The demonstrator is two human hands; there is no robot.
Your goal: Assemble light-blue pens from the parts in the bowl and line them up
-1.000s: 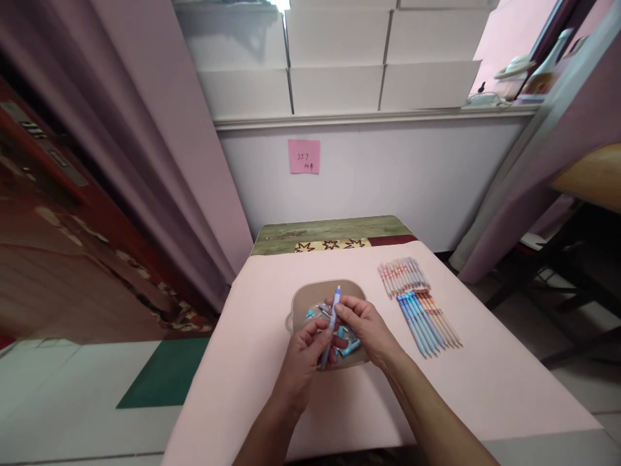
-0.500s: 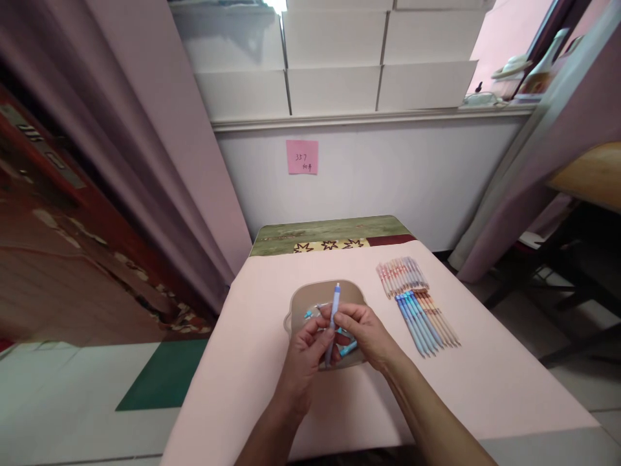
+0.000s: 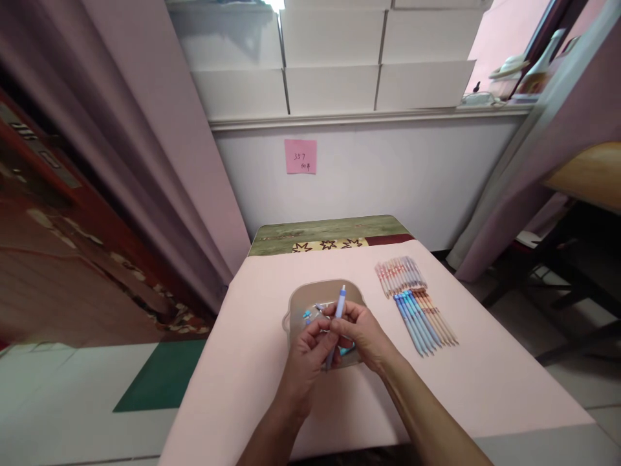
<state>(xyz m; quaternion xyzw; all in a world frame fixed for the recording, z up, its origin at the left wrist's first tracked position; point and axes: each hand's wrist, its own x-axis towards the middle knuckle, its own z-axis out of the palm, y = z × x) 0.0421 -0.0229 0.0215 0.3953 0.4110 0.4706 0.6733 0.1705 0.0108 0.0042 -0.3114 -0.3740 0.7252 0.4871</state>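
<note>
Table: we see a pink-covered table (image 3: 485,388) filling the lower centre of the frame
Finished pens: a neat row of pens (image 3: 418,299) lies right of centre, well apart from our hands; we judge these as done
Tray: a shallow brown tray (image 3: 310,295) sits at centre, with small blue and grey pen parts (image 3: 307,315) loose in it, which we judge as left to do
Left hand: our left hand (image 3: 305,353) is closed round the lower end of a blue pen (image 3: 339,308)
Right hand: our right hand (image 3: 365,335) pinches the same pen at its middle
Pen in hand: it stands nearly upright above the tray, tip toward the upper frame; we judge it partway put together
</note>
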